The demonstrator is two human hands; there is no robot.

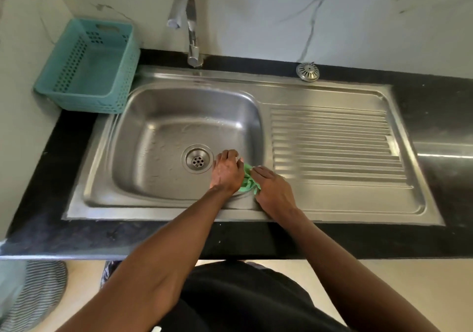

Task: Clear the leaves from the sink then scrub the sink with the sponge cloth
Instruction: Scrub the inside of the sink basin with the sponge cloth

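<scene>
Bare forearms, black garment (245, 298)

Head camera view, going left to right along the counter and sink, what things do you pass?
Teal basket → faucet → drain → left hand → green leaves → right hand → ribbed drainboard; the loose strainer cap sits behind the drainboard, within its span.

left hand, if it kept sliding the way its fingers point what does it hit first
Probably the far wall of the sink. The left hand points up the basin, passing just right of the drain, though depth is hard to judge.
</scene>
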